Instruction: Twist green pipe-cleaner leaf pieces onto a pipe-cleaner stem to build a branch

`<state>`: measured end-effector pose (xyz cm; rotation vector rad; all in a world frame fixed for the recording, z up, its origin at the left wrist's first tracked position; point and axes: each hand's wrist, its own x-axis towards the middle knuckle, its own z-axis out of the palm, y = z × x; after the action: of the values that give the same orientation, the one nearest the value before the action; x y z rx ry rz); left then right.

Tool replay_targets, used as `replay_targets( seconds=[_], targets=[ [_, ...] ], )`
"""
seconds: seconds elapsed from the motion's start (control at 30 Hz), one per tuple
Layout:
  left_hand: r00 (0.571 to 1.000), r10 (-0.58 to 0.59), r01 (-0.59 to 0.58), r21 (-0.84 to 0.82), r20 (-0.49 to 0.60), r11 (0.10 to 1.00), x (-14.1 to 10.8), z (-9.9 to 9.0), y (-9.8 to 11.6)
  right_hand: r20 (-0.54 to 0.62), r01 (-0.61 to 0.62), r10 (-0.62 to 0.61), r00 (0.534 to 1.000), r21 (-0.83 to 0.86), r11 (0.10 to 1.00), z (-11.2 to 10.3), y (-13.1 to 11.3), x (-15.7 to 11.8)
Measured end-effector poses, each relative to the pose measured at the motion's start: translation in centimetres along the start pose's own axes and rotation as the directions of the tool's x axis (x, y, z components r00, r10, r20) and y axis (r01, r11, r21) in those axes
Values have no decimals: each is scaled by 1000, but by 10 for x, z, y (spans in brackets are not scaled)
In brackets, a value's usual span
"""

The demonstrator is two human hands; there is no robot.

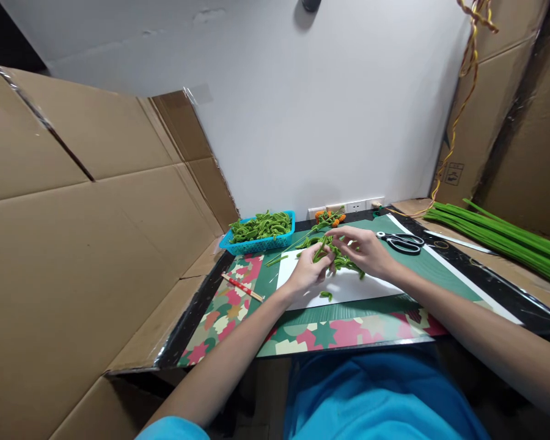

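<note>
Over a white sheet (pixel 362 289), my left hand (pixel 308 272) is closed around a short green pipe cleaner piece (pixel 321 249). My right hand (pixel 365 250) comes in from the other side, its fingers bent and its fingertips pinching at the same piece. Beneath and behind both hands lies a loose pile of curled green pipe cleaner pieces (pixel 348 264), partly hidden by the fingers. One small curled piece (pixel 326 296) lies apart on the sheet, closer to me.
A blue basket (pixel 256 246) of curled green pieces stands back left. Orange and green pipe cleaner work (pixel 330 219) lies by the wall sockets. Black-handled scissors (pixel 406 243) and long green pipe cleaners (pixel 499 241) are at right. A red-wrapped stick (pixel 242 287) lies left. Cardboard (pixel 96 232) walls the left side.
</note>
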<state>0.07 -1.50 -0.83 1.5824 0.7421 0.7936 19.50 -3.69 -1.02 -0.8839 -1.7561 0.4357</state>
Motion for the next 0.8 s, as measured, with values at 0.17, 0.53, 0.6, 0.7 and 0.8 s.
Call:
replay_targets(
  seconds=[0.17,0.53,0.6,0.7,0.8],
  targets=[
    [997,-60,54,-111,-49,992,5,-6,1,4,-9,9,1000,10,1000,1,2,0],
    [971,-221,240,-356,94,903,1,-13,6,86,195,-185,979,-121,973,1,11,-1],
    [960,-230,276,-417,158,866,-1,-13,9,88,235,-225,970,-132,963,3,13,-2],
    [957,-224,287,-475,185,832,-2,-13,12,95,272,-259,961,-173,947,4,14,-3],
    [945,-247,322,-488,213,812,-2,-13,12,128,295,-272,954,-216,931,3,13,-5]
  ],
)
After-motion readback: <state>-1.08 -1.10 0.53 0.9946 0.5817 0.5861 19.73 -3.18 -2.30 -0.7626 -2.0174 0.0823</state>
